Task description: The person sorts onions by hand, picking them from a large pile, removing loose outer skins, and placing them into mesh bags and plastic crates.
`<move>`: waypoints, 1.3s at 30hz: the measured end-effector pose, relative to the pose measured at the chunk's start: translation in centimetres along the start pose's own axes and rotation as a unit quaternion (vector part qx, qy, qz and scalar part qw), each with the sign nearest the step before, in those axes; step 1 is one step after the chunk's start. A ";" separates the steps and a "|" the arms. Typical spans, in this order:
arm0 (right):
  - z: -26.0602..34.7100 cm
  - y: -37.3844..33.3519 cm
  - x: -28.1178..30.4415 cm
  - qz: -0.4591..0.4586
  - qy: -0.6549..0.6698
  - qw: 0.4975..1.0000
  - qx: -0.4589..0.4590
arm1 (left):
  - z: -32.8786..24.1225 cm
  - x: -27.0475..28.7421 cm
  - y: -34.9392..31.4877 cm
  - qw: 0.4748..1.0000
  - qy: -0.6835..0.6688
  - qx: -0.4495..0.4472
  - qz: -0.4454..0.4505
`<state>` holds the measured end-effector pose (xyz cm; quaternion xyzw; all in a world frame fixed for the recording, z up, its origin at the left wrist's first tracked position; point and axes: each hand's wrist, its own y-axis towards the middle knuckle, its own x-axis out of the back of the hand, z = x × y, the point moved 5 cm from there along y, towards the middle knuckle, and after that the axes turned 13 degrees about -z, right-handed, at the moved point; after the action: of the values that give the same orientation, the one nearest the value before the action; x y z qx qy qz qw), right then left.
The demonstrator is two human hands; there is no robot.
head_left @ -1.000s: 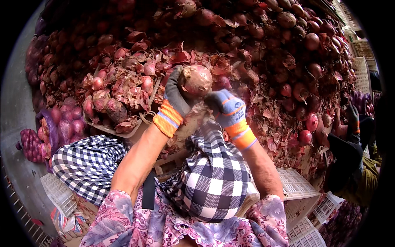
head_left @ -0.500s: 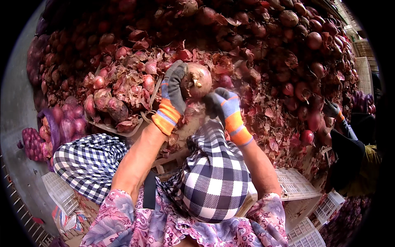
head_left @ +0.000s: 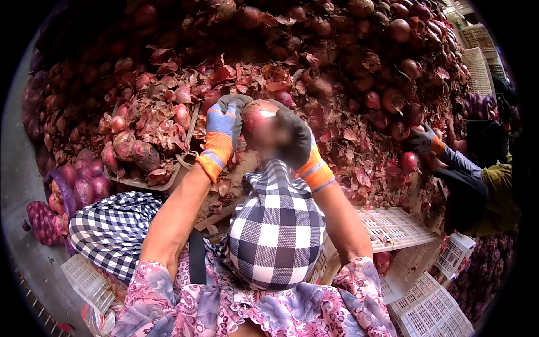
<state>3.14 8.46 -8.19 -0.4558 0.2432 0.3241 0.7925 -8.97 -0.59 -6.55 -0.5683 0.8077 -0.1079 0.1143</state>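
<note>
A large red onion (head_left: 256, 117) is held up in front of me between both gloved hands, above my raised knee in checked cloth. My left hand (head_left: 227, 115), in a grey glove with an orange cuff, grips its left side. Curled over the right side is my right hand (head_left: 296, 133) in a matching glove. A blurred patch hides the lower right of the onion and the right fingertips. Left of my hands, a crate (head_left: 145, 184) is heaped with small onions and dry skins.
A big pile of red onions (head_left: 398, 31) spreads ahead and right. At the right, a co-worker's gloved hand (head_left: 428, 140) reaches to the pile. Purple mesh bags of onions (head_left: 84, 185) lie left. White plastic crates (head_left: 393, 227) stand at lower right.
My right hand has come up from below the onion onto its right side. The onion has turned, showing a shinier red face. The co-worker's hand has moved left, and the whole view has shifted slightly.
</note>
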 end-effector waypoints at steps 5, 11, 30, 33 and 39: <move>-0.1 0.4 0.3 -0.015 0.012 0.999 -0.038 | -3.4 -0.9 -2.4 0.941 0.116 -0.258 0.184; 0.1 -0.3 -2.4 -0.007 -0.101 0.995 0.022 | -3.5 -1.0 -1.6 0.963 0.131 -0.155 0.178; 2.5 -0.9 -2.1 -0.060 -0.176 0.974 0.131 | -3.0 -1.8 -0.8 0.993 0.062 -0.044 0.090; 2.8 -1.3 -2.3 -0.042 -0.194 0.972 0.124 | -1.4 -0.3 1.1 0.998 0.036 0.033 0.034; 4.4 -1.4 -2.9 0.056 -0.250 0.943 0.211 | -3.0 -1.3 -2.6 0.959 -0.092 0.198 0.183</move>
<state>2.62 10.94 -3.32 -0.1682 0.1248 0.4125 0.8865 -7.16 -0.11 -2.83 -0.3843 0.8461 -0.1908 0.3161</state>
